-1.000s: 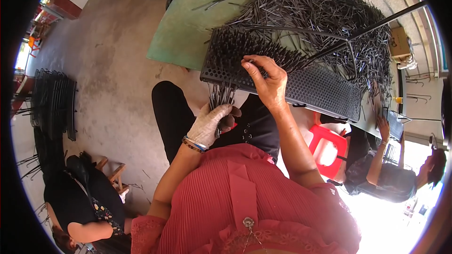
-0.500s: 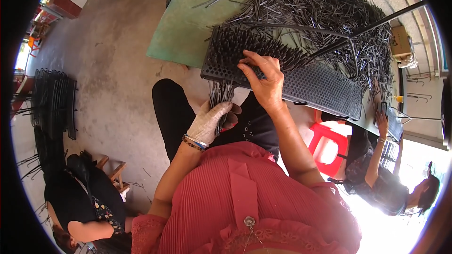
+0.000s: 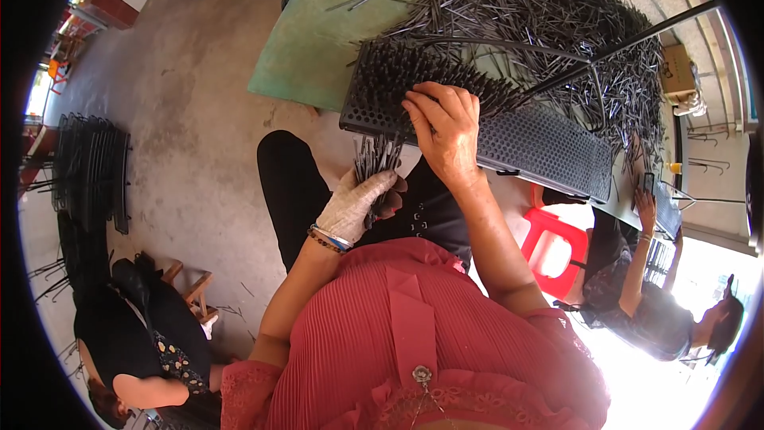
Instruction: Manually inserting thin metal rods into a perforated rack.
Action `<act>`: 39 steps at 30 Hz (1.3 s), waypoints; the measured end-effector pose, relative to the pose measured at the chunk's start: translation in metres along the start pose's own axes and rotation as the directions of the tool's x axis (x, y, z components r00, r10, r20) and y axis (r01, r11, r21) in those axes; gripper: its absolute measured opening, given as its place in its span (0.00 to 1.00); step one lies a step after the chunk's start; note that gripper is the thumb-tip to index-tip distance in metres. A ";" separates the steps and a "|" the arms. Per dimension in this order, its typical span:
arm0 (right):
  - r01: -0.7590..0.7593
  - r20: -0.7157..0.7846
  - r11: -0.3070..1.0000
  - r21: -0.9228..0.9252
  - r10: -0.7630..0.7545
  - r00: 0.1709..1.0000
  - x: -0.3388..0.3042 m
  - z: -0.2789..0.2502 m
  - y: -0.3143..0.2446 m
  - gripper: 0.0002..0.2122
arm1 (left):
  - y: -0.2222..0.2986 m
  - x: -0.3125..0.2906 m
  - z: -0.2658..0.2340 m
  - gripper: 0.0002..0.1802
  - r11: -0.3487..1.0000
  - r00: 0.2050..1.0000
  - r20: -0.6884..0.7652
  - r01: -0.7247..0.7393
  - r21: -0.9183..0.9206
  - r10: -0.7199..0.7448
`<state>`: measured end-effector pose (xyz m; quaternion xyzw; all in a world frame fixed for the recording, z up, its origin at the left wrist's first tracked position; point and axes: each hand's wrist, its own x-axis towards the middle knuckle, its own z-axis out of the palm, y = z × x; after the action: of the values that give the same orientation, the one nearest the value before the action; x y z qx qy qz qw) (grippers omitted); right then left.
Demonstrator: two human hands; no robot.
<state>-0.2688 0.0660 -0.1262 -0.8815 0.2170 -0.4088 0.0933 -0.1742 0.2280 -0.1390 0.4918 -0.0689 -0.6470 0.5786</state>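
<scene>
My left hand (image 3: 350, 205), in a pale work glove, grips a bundle of thin dark strips (image 3: 376, 157); their upper ends fan out just below the front edge of a black perforated rack (image 3: 549, 151). Bare, my right hand (image 3: 450, 129) reaches over that rack with thumb and fingers pinched together. Anything between those fingertips is too small or hidden to make out. Around and behind the fingertips, many dark strips (image 3: 398, 72) stand upright in the rack's left half. On its right half, the rows of round holes show.
A large heap of loose dark strips (image 3: 549, 8) covers the green table (image 3: 302, 48) behind the rack. A black metal bar (image 3: 637, 36) crosses above it. To the right are a red stool (image 3: 549, 251) and a co-worker's hand (image 3: 646, 209). Another person (image 3: 143, 334) sits lower left.
My right hand has shifted slightly, its fingers drawing closer together over the rack. The bundle in my left hand has dropped a little away from the rack's edge.
</scene>
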 end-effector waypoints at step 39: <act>-0.561 0.087 0.752 0.346 0.569 0.818 -0.002 -0.043 0.011 0.09 | -0.009 0.015 0.025 0.16 1.000 1.000 0.015 0.003 -0.025 -0.003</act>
<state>-0.3063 0.0576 -0.1031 -0.7379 0.3963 -0.4041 0.3676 -0.1954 0.2064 -0.1406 0.4800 -0.0643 -0.6523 0.5831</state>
